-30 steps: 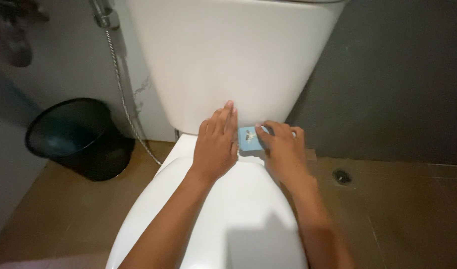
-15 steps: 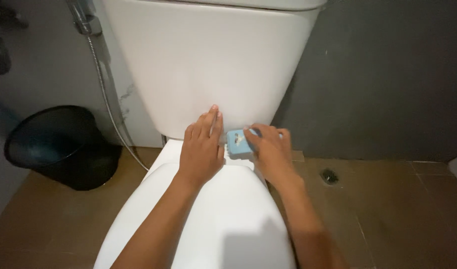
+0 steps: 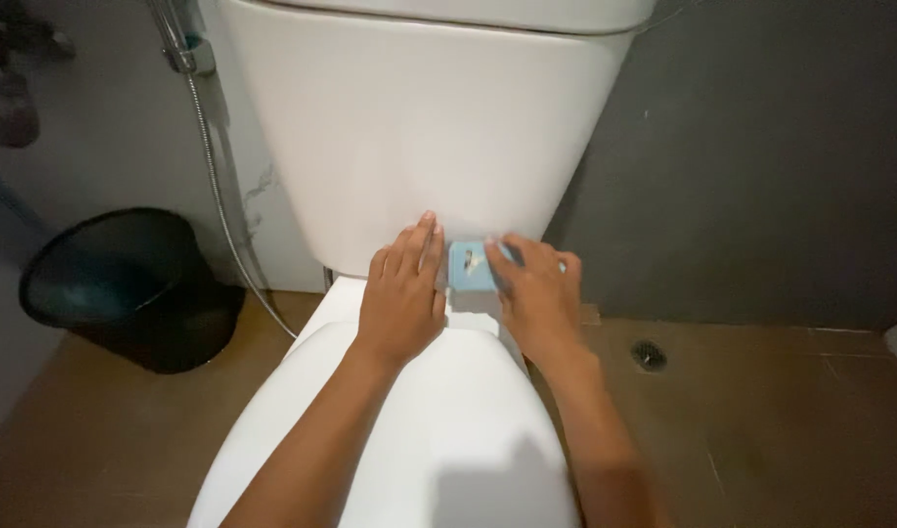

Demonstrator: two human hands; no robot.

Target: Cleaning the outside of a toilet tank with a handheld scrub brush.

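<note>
My right hand [image 3: 534,293] grips a small light blue scrub pad [image 3: 470,266] and presses it against the foot of the white toilet tank [image 3: 429,117], just behind the lid's hinge. My left hand [image 3: 402,296] lies flat, fingers together, on the back of the closed white toilet lid [image 3: 419,440], its fingertips touching the tank right beside the pad. Both forearms reach in from the bottom edge.
A black waste bin [image 3: 126,284] stands on the brown tiled floor at the left. A metal spray hose [image 3: 218,186] hangs down the wall left of the tank. A round floor drain [image 3: 649,355] lies right of the toilet, below a dark grey wall.
The blue pad and both hands have stayed at the tank's foot, sliding slightly left. The view has shifted a little.
</note>
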